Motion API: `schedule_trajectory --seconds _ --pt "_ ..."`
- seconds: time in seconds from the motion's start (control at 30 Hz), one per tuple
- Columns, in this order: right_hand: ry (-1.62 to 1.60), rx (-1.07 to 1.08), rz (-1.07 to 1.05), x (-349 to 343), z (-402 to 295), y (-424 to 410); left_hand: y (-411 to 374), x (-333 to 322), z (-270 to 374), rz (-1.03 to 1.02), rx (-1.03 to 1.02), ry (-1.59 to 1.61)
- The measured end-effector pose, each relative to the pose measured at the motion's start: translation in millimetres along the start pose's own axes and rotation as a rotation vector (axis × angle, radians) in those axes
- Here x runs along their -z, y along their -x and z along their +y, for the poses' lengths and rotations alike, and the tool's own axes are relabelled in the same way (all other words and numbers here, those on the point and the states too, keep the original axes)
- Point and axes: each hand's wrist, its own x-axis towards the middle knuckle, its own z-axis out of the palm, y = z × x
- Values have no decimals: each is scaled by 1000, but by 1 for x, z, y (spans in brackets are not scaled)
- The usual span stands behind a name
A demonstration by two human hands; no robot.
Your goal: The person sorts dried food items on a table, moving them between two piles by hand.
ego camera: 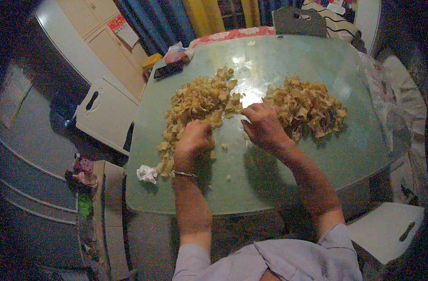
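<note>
Two heaps of curled, yellowish-brown dried pieces, seemingly plant material, lie on a green glossy tabletop (pixel 323 154). The left heap (pixel 200 95) is long and trails towards me; the right heap (pixel 305 107) is rounder. My left hand (pixel 196 138), with a thin bangle at its wrist, rests at the near part of the left heap, fingers curled down and their tips hidden. Between the heaps is my right hand (pixel 265 123), beside the right heap's left edge. Its thumb and forefinger point left near a small cluster of pieces (pixel 234 105); whether they pinch anything is unclear.
A crumpled white tissue (pixel 147 174) sits at the table's near left. Farther back are a dark phone-like object (pixel 168 70) and a plastic bag (pixel 179 53). White chairs stand left (pixel 106 116) and right (pixel 386 232); a grey chair (pixel 298 23) is behind.
</note>
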Motion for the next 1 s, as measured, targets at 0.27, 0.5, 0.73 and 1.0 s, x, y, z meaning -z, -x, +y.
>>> schedule_trajectory --seconds 0.27,0.5,0.73,1.0 --pt "-269 11 -107 -30 -3 5 -2 11 7 -22 42 595" --pt "-505 -33 -45 -35 -10 6 -3 21 32 -87 13 1032" --pt "-740 -320 -136 -25 -5 0 -11 13 37 128 37 960" --pt "-174 -378 64 18 37 -3 -14 -20 -6 261 -72 159"
